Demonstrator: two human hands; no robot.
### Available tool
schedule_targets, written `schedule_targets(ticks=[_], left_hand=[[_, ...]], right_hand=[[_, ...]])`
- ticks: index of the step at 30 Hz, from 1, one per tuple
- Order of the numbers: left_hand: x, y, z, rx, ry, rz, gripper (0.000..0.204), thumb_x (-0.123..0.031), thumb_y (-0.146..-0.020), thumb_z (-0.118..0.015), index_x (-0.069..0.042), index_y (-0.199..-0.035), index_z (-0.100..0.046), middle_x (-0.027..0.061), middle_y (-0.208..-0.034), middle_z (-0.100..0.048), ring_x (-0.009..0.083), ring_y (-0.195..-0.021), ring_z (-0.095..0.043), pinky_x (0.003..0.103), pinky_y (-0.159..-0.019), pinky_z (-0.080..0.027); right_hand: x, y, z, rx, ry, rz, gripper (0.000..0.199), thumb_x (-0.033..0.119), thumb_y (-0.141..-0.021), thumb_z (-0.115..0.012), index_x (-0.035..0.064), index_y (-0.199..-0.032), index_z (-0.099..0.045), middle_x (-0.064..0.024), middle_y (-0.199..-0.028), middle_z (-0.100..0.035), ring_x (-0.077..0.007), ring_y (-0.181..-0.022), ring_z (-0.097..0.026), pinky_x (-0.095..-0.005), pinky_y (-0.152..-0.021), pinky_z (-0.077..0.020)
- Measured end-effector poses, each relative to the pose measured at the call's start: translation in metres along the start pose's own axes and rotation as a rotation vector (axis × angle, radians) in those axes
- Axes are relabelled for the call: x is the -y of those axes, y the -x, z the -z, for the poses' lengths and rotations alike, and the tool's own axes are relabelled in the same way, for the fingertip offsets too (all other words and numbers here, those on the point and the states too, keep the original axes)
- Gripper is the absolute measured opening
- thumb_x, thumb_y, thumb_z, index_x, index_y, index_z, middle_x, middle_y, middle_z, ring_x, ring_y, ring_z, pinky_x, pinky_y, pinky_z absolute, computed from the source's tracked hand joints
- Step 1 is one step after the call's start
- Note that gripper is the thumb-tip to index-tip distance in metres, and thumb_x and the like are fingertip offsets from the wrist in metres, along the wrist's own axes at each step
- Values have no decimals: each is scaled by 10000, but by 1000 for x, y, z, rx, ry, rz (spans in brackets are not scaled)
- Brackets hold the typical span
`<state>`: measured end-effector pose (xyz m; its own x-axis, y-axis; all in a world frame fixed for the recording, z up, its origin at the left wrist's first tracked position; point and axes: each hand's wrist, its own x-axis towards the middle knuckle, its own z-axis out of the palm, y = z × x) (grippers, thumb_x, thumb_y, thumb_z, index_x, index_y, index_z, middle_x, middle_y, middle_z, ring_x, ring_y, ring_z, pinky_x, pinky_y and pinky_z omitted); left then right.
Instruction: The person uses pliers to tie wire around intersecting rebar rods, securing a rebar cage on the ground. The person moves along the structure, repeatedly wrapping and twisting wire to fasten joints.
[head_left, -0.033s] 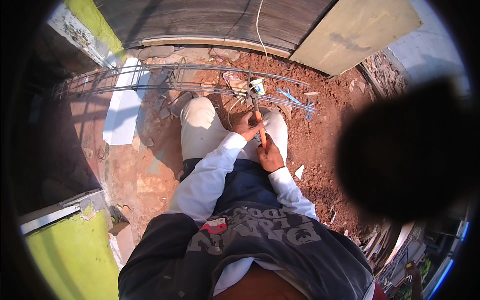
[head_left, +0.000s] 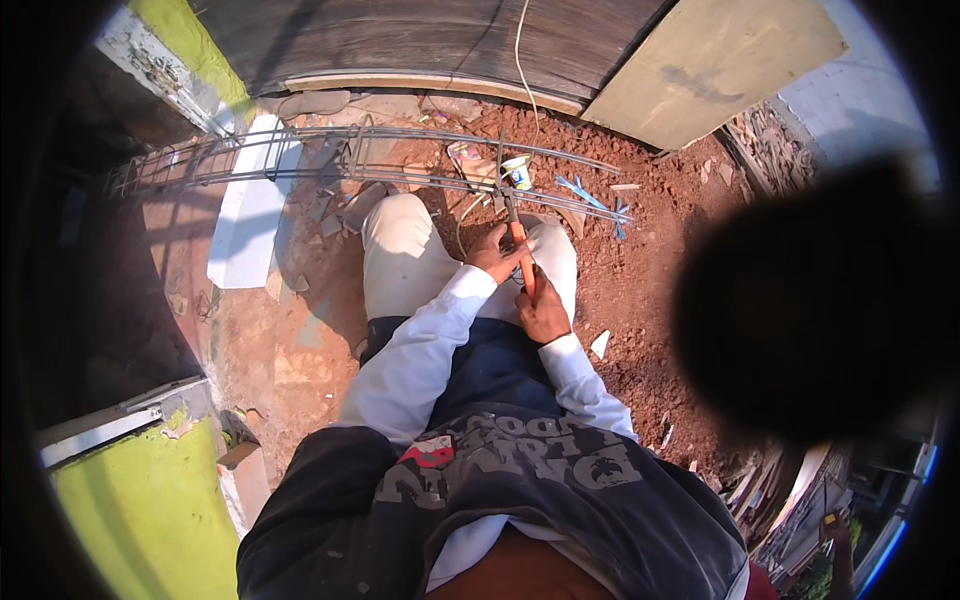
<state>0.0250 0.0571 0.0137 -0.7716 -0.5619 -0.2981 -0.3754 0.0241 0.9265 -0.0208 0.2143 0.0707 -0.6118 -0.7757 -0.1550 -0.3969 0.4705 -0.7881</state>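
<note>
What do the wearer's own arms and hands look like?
Left sleeve and right sleeve are long, plain white cloth reaching the wrists, emerging from under a dark, print-fronted shirt. Left hand and right hand: no gloves, fingers uncovered.

Near fisheye view from the head, down onto left hand (head_left: 492,258) and right hand (head_left: 544,315)

Bright sunlight casts hard shadows; the edges bend.
</note>
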Motion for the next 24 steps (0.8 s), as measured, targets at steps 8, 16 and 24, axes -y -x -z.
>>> schedule_targets(ticks=[8, 16, 24], left_hand=[[-23, 22, 5, -63, -122, -67, 424, -421, -886, -628, -55, -1098, -648, 163, -933, -694, 272, -899, -676, 385, -793, -514], [-31, 31, 19, -139, -120, -48, 392, -316, -771, -773, -52, -1035, -653, 111, -820, -694, 196, -699, -652, 346, -690, -524], [-25, 40, 49, 108, -352, -158, 426, -400, -733, -769, -114, -1044, -713, 93, -798, -675, 229, -723, -651, 350, -640, -506]], right_hand=[[-4, 0, 17, 179, -739, -312, 477, 6, -822, -427, -6, -1298, -405, -188, -1098, -612, -244, -931, -641, -348, -759, -518], [-18, 5, 19, 163, -985, -311, 507, -24, -752, -478, 32, -1254, -432, -145, -1109, -574, -241, -1028, -607, -325, -781, -487], [-15, 1, 52, 379, -994, -370, 712, -49, -668, -506, 11, -1370, -402, -173, -1296, -514, -311, -1162, -562, -359, -854, -501]])
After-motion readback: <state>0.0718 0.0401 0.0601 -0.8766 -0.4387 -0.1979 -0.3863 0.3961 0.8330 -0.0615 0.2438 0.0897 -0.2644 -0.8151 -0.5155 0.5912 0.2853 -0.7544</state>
